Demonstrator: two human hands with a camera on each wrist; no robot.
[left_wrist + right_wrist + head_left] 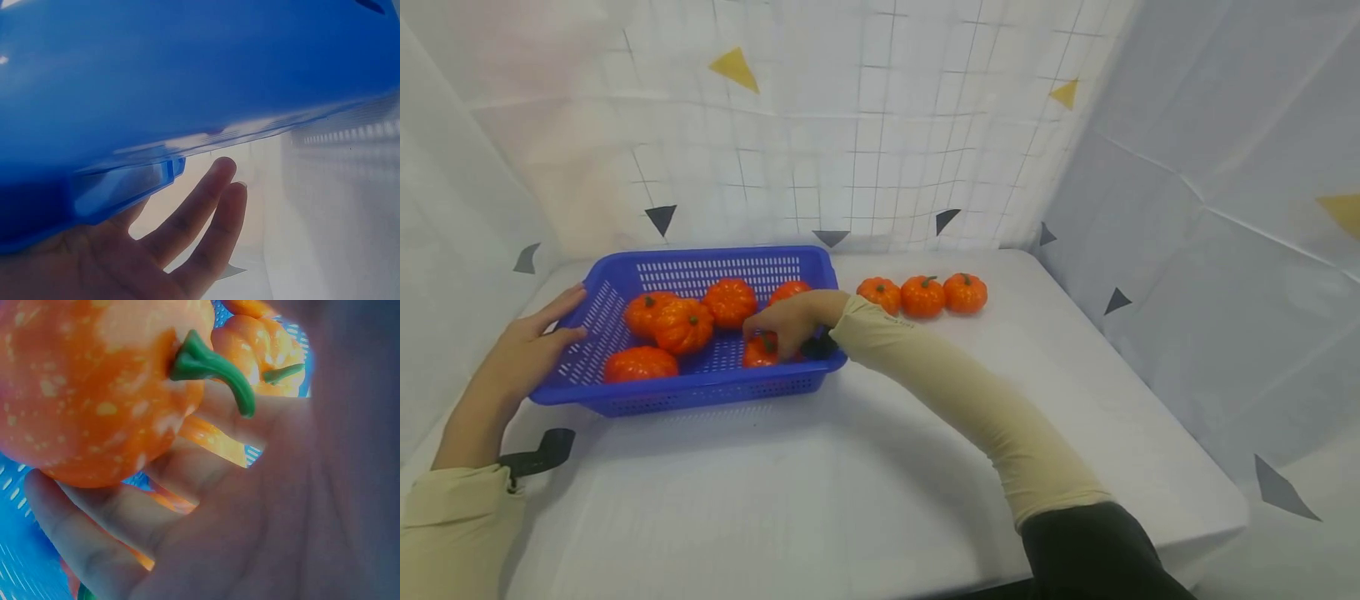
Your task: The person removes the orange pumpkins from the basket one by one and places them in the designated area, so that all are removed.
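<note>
A blue perforated plastic basket (707,385) stands on the white table with several small orange toy pumpkins in it. My left hand (523,354) grips its left end at the rim, and in the left wrist view two fingers (209,231) stretch out past the blue wall. Inside the basket's right end, my right hand (786,321) holds a pumpkin (94,394) from above, fingers along its side; its curved green stem (215,372) shows near the palm. Left of that hand lie other pumpkins, among them a ribbed one (683,327) and a flatter one (640,365) at the front.
Three more pumpkins (922,297) sit in a row on the table (940,417), right of the basket and behind my right forearm. White sheeting (820,125) with grid lines and dark and yellow triangles closes off the back and sides.
</note>
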